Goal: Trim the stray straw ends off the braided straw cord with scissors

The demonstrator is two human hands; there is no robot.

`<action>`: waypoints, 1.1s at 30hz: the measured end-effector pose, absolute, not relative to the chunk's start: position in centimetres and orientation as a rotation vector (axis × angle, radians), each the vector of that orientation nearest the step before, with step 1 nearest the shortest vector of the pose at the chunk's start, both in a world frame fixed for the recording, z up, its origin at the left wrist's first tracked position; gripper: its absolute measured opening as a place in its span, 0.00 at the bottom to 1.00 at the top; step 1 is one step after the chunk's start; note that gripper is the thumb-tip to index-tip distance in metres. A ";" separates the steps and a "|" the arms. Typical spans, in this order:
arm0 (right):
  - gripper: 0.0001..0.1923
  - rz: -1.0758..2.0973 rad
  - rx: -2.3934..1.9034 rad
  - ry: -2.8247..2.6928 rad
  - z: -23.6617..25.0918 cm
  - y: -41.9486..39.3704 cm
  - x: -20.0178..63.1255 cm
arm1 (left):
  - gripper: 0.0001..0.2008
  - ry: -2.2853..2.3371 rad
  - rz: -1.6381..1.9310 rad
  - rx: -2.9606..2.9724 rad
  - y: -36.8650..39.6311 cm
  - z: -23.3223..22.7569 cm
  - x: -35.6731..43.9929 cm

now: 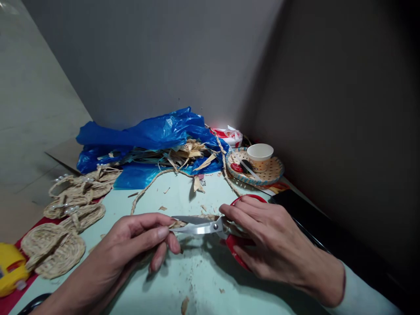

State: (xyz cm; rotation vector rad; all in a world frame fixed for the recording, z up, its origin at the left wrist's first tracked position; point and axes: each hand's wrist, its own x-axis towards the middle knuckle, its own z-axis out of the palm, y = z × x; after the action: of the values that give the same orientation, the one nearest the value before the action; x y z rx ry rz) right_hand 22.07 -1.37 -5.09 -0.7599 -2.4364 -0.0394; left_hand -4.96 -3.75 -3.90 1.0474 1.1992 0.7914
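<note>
My right hand (272, 236) is closed around the red handles of a pair of scissors (201, 229). The blades are slightly apart and point left toward my left hand (141, 243). Between thumb and forefinger, my left hand pinches a braided straw cord (179, 224), which passes by the blades. Part of the cord shows behind the blades and toward my right palm; whether the blades touch it I cannot tell. Beyond my hands, lengths of braided cord (142, 192) curve over the pale green tabletop (170, 284).
Blue plastic bag (141, 135) with dry husks (192, 151) lies at the back. Woven straw pieces (55, 249) and a yellow object (11, 269) are at left. On the right are a woven tray (275, 175) holding a paper cup (260, 157), and a black flat object (295, 214).
</note>
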 end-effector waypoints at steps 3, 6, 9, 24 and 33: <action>0.10 -0.078 -0.746 -2.446 -5.1 -1.3 22.1 | 0.10 1.214 0.789 1.063 -3.9 -4.3 -5.1; 0.09 -0.102 -0.747 -2.457 -5.1 -1.4 22.2 | 0.09 1.215 0.817 1.041 -3.9 -4.4 -5.1; 0.08 -0.115 -0.732 -2.455 -5.2 -1.5 22.1 | 0.11 1.228 0.770 1.107 -3.9 -4.3 -5.0; 0.10 -0.309 -0.744 -2.442 -5.0 -1.9 21.9 | 0.12 1.242 0.558 1.310 -3.1 -3.8 -5.6; 0.10 -0.283 -0.765 -2.464 -5.1 -2.1 21.9 | 0.11 1.288 0.603 1.258 -3.4 -3.3 -4.7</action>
State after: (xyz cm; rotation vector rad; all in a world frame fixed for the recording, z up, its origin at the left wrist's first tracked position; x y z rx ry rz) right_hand 21.91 -2.08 -5.12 -0.7653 -2.4642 -0.2832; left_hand -4.71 -3.39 -3.29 1.2581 1.2877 0.6025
